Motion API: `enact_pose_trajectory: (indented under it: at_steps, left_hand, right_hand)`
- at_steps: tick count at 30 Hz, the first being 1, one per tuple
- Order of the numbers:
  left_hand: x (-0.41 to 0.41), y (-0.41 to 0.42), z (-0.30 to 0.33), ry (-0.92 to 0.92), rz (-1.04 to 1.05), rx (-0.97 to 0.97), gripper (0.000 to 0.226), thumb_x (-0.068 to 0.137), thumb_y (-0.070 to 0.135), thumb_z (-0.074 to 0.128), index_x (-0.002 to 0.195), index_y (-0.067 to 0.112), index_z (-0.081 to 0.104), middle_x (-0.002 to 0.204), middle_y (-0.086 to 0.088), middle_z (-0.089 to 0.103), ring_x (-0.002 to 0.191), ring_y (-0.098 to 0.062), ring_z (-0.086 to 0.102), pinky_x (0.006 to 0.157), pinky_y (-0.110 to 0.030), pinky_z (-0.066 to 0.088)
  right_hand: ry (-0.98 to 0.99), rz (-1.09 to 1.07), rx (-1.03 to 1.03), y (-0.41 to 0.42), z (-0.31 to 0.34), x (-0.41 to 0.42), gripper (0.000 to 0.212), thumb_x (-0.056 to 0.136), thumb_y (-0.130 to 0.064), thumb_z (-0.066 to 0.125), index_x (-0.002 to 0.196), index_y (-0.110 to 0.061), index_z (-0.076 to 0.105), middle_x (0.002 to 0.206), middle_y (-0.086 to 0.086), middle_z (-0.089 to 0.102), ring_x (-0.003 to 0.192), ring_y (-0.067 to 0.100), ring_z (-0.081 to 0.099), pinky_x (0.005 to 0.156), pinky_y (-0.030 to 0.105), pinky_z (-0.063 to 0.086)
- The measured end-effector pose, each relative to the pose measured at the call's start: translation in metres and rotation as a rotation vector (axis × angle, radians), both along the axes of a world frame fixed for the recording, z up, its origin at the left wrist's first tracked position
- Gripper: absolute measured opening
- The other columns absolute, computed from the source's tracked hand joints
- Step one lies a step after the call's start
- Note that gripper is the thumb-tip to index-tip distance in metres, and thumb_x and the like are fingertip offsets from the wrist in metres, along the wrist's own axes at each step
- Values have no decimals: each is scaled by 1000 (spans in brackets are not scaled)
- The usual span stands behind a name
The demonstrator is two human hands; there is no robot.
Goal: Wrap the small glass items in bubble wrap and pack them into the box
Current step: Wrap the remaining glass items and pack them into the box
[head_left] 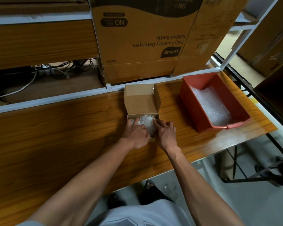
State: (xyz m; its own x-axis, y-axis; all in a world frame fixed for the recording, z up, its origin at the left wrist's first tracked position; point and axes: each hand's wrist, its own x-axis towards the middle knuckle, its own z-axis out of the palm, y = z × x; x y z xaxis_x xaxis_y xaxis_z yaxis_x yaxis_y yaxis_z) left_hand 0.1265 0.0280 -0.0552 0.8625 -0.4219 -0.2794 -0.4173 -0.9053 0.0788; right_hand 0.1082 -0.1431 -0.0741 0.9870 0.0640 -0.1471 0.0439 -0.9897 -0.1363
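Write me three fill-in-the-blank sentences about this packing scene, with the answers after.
1. Both hands, left hand and right hand, press a bubble-wrapped bundle into the small ____ box.
2. The box's lid stands ____.
3. Spare clear bubble wrap lies in the ____ plastic bin.

Answers: cardboard; open; red
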Motion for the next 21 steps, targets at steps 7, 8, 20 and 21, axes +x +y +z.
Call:
enact_pose_trajectory:
  at_steps: [7, 8, 20, 21]
  left_hand:
    - [19, -13, 6, 30, 269, -169, 61, 101, 40, 50, 159, 23, 37, 161, 3, 37, 140, -31, 29, 108, -49, 29]
    - [22, -16, 7, 52, 270, -169, 61, 101, 39, 50, 159, 24, 37, 162, 4, 34, 140, -31, 28, 108, -48, 28]
    - [27, -62, 7, -157, 428, -255, 41, 102, 34, 50, 142, 34, 57, 143, 8, 49, 135, -22, 35, 109, -47, 31]
    - [29, -76, 9, -174, 440, -298, 38, 102, 33, 49, 138, 34, 59, 142, 8, 49, 134, -21, 36, 109, -48, 31]
  right_hand:
    - [12, 35, -7, -6, 1, 3, 63, 107, -25, 46, 167, -31, 26, 168, -6, 33, 123, 34, 38, 90, 41, 37]
    - [10, 43, -8, -8, 1, 3, 62, 107, -26, 45, 166, -31, 26, 168, -6, 34, 122, 33, 38, 90, 41, 36]
    - [-115, 302, 141, -62, 20, 25, 52, 97, -24, 59, 149, -23, 55, 154, 1, 53, 119, 31, 44, 89, 43, 44]
    - [-139, 310, 158, -73, 28, 31, 53, 93, -22, 62, 145, -22, 57, 149, 2, 56, 118, 32, 45, 90, 45, 46]
